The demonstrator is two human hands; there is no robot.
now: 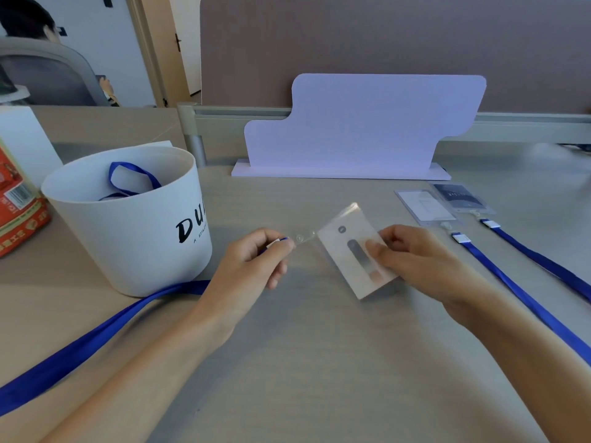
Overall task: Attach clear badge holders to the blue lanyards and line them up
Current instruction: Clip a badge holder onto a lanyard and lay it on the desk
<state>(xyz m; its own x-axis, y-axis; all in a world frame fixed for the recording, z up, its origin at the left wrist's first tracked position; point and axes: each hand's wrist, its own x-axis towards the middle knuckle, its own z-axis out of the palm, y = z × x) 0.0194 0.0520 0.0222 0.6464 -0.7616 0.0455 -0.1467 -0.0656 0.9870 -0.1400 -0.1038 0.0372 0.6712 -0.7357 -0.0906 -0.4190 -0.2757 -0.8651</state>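
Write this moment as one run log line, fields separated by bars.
step: attaching | left hand: pinches lanyard clip | right hand: holds badge holder | finished: two lined up at right | bucket: lanyard inside

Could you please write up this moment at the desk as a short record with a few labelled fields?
left hand: pinches the clip end of a blue lanyard
right hand: holds a clear badge holder with a card inside
join: the holder's clear strap meets the clip
finished: two badges with lanyards lie side by side at right
white bucket: more blue lanyard inside
desk: light wood
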